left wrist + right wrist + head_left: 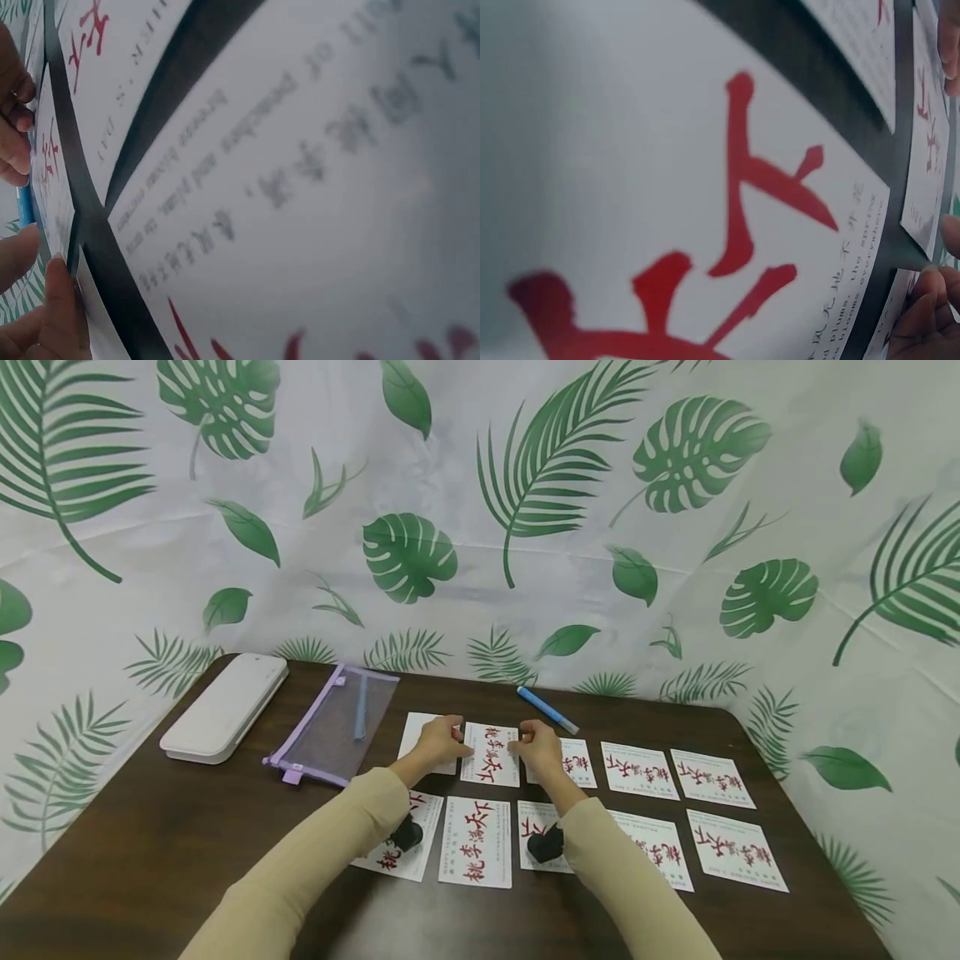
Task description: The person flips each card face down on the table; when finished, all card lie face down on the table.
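Note:
A white card with red brush characters point(491, 770) lies in the back row, between my two hands. My left hand point(435, 743) holds its left edge, thumb over the card's border. At the opposite edge, my right hand point(543, 752) grips it with thumb and curled fingers. Under the left hand is a plain-looking white card point(411, 735); another red-lettered card point(579, 766) is partly covered by the right hand. The left wrist view shows the thumb and finger of the left hand point(52, 322) at a card corner. In the right wrist view, the right hand point(930, 315) touches a card corner.
More red-lettered cards stand in two rows, including a front middle card point(475, 852) and a far right card point(738, 852). A blue marker point(547, 708) lies behind. To the left are a purple-edged mesh pouch point(322, 735) and a white case point(223, 708). A leaf-printed cloth point(465, 635) hangs behind the table.

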Motion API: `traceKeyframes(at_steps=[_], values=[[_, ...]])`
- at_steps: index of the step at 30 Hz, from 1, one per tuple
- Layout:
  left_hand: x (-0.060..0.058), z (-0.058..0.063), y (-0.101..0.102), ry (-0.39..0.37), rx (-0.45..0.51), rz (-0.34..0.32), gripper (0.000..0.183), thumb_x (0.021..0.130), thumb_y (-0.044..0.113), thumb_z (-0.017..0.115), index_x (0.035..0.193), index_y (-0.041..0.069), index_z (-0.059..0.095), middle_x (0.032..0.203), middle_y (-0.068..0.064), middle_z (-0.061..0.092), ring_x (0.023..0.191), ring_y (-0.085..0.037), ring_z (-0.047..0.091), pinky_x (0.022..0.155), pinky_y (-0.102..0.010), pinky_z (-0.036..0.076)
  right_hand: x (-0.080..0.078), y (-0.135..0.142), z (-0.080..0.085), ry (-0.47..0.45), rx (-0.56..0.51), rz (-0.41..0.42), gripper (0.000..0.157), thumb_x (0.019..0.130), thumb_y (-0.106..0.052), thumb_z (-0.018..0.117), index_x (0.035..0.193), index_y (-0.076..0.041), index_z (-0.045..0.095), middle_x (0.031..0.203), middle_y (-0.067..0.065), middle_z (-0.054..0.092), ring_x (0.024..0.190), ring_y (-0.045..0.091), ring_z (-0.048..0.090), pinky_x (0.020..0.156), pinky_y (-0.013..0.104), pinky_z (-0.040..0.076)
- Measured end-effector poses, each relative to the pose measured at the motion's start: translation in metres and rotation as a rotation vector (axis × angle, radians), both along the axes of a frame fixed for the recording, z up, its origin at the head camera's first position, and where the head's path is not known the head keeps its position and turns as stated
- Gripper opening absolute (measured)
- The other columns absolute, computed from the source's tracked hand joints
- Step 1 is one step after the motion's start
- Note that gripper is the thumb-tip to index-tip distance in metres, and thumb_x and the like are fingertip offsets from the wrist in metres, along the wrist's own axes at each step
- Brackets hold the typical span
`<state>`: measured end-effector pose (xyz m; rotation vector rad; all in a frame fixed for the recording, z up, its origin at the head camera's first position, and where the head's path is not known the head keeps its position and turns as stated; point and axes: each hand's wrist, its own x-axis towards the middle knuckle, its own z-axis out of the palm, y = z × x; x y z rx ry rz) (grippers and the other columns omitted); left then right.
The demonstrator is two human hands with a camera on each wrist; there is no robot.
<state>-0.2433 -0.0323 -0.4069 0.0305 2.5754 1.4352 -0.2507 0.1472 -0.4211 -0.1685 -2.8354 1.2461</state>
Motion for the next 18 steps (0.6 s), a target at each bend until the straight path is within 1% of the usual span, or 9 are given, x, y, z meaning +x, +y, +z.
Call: traceKeyframes(at_steps=[2, 4, 7, 9, 13, 18], values=[[-0.0028, -0.0021, 0.0032, 0.011, -0.053, -0.011, 0.068, 0.073, 0.002, 0.076, 0.134, -0.004, 0.047, 0.085, -0.007, 0.057, 0.070, -0.014, 0.047, 0.063, -0.023, 0.043, -0.0011, 0.0007, -0.0012, -0.005, 0.038, 0.013, 0.043, 0.078, -0.007, 0.072, 0.118, 0.003, 0.059, 0.082, 0.009, 0.059, 0.073, 0.021, 0.053, 0.065, 0.033, 0.044], [-0.0046, -0.0039, 0.0060, 0.042, -0.122, -0.020, 0.067, 0.071, 0.004, 0.078, 0.131, -0.004, 0.050, 0.080, -0.003, 0.057, 0.067, -0.012, 0.046, 0.062, -0.023, 0.041, -0.0019, 0.0008, -0.0023, 0.008, 0.088, 0.024, 0.043, 0.077, -0.008, 0.073, 0.117, 0.002, 0.060, 0.083, 0.009, 0.060, 0.073, 0.021, 0.054, 0.066, 0.034, 0.044], [-0.0052, -0.0054, 0.0079, 0.086, -0.195, -0.035, 0.065, 0.069, 0.006, 0.080, 0.128, -0.003, 0.054, 0.078, -0.002, 0.058, 0.067, -0.013, 0.048, 0.064, -0.024, 0.043, -0.0027, 0.0006, -0.0038, 0.024, 0.131, 0.028, 0.042, 0.077, -0.008, 0.073, 0.116, 0.001, 0.060, 0.082, 0.008, 0.060, 0.071, 0.020, 0.054, 0.066, 0.035, 0.044], [-0.0048, -0.0065, 0.0076, 0.119, -0.221, -0.051, 0.063, 0.068, 0.007, 0.080, 0.125, -0.003, 0.056, 0.078, -0.003, 0.061, 0.069, -0.014, 0.050, 0.066, -0.026, 0.044, -0.0025, 0.0004, -0.0044, 0.031, 0.136, 0.028, 0.041, 0.077, -0.008, 0.073, 0.114, 0.001, 0.061, 0.080, 0.008, 0.059, 0.070, 0.020, 0.053, 0.065, 0.034, 0.044], [-0.0042, -0.0076, 0.0059, 0.137, -0.216, -0.066, 0.060, 0.069, 0.006, 0.079, 0.125, -0.001, 0.058, 0.079, -0.005, 0.063, 0.070, -0.015, 0.052, 0.068, -0.027, 0.044, -0.0026, -0.0002, -0.0033, 0.022, 0.132, 0.034, 0.039, 0.077, -0.008, 0.072, 0.113, 0.001, 0.060, 0.080, 0.007, 0.058, 0.069, 0.019, 0.052, 0.065, 0.033, 0.043], [-0.0050, -0.0093, 0.0054, 0.131, -0.187, -0.070, 0.059, 0.070, 0.005, 0.078, 0.125, -0.001, 0.058, 0.077, -0.004, 0.062, 0.068, -0.013, 0.050, 0.065, -0.024, 0.042, -0.0036, 0.0003, -0.0015, -0.018, 0.120, 0.034, 0.040, 0.079, -0.009, 0.071, 0.115, 0.002, 0.057, 0.089, 0.012, 0.061, 0.074, 0.023, 0.056, 0.067, 0.036, 0.046]])
